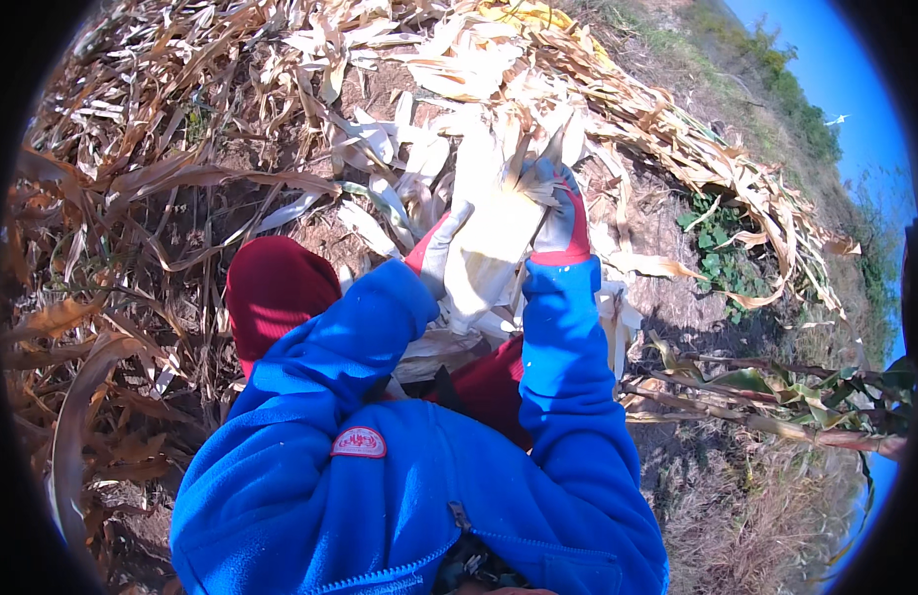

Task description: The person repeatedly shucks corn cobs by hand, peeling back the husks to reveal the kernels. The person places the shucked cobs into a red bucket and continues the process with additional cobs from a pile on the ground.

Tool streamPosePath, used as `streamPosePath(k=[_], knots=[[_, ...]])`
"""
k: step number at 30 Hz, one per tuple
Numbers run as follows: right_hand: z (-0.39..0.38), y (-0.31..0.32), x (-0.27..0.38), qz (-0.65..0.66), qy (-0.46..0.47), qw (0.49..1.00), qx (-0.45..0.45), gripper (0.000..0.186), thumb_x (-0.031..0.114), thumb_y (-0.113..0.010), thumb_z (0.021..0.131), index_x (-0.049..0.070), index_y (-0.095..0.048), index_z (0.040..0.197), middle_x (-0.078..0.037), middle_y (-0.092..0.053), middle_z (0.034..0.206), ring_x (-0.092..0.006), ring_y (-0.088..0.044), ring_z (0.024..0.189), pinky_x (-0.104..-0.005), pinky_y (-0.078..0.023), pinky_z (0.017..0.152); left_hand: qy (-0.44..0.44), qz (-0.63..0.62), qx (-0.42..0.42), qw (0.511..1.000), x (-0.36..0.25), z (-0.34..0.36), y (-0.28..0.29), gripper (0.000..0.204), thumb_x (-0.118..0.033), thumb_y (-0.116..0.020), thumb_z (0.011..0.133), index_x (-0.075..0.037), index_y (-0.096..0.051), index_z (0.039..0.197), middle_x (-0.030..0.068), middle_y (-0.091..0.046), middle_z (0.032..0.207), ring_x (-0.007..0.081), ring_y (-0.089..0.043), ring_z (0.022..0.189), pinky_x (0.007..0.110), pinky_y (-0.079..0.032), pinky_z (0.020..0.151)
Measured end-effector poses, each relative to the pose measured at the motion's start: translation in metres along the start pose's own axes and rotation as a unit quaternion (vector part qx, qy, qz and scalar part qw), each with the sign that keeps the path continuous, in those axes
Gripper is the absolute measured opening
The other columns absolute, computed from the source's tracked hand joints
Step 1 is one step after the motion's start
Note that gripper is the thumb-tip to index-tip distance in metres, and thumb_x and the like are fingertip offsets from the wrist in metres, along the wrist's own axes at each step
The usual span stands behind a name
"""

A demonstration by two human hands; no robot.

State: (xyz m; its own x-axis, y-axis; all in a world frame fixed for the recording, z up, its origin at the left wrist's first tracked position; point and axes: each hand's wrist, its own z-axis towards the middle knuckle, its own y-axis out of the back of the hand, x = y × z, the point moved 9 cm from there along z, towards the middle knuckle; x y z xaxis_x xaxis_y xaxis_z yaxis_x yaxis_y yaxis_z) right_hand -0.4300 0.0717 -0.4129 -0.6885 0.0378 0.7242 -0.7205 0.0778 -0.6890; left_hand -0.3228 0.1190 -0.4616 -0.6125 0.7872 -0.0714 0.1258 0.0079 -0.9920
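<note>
I hold a corn ear [494, 233] wrapped in pale dry husk upright in front of me, between both gloved hands. My left hand [439, 248], in a white and red glove, grips the ear's lower left side. My right hand [563, 218], in a grey and red glove, clasps the husk leaves on the upper right. Blue fleece sleeves cover both forearms. My knees in dark red trousers [276, 288] show below the ear.
Dry corn stalks and husks [459, 69] lie heaped on the bare soil ahead and to the left. A row of cut stalks [766, 397] with some green leaves lies at the right. Green weeds [722, 263] grow beyond them.
</note>
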Motion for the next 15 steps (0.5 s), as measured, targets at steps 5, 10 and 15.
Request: streamPosePath(k=[5, 10, 15], knots=[[-0.029, -0.076, 0.000, -0.052, -0.034, 0.991, 0.116, 0.067, 0.043, -0.062, 0.085, -0.001, -0.041, 0.131, -0.015, -0.062, 0.108, -0.0252, -0.064, 0.094, -0.0384, -0.053, 0.082, -0.012, -0.038, 0.032, 0.999, -0.017, -0.003, -0.030, 0.046, -0.034, -0.052, 0.094, -0.005, -0.047, 0.129, 0.0115, -0.059, 0.117, 0.0228, -0.058, 0.106, 0.038, -0.044, 0.097], [-0.046, -0.094, -0.039, -0.162, -0.069, 0.965, 0.193, 0.068, 0.027, -0.074, 0.080, -0.005, -0.043, 0.131, -0.018, -0.063, 0.111, -0.0272, -0.063, 0.099, -0.0381, -0.049, 0.091, -0.053, -0.059, 0.077, 0.994, -0.055, -0.009, -0.036, 0.055, -0.046, -0.048, 0.092, 0.003, -0.050, 0.117, 0.0131, -0.058, 0.090, 0.0206, -0.058, 0.067, 0.027, -0.050, 0.065], [-0.029, -0.063, -0.056, -0.273, -0.021, 0.959, 0.080, 0.032, 0.009, -0.062, 0.088, -0.002, -0.056, 0.117, -0.011, -0.065, 0.103, -0.0147, -0.062, 0.092, -0.0284, -0.050, 0.081, -0.139, -0.036, 0.045, 0.989, -0.079, -0.001, 0.021, 0.060, -0.048, -0.045, 0.091, 0.004, -0.051, 0.120, 0.0216, -0.060, 0.113, 0.0348, -0.059, 0.103, 0.045, -0.043, 0.097]])
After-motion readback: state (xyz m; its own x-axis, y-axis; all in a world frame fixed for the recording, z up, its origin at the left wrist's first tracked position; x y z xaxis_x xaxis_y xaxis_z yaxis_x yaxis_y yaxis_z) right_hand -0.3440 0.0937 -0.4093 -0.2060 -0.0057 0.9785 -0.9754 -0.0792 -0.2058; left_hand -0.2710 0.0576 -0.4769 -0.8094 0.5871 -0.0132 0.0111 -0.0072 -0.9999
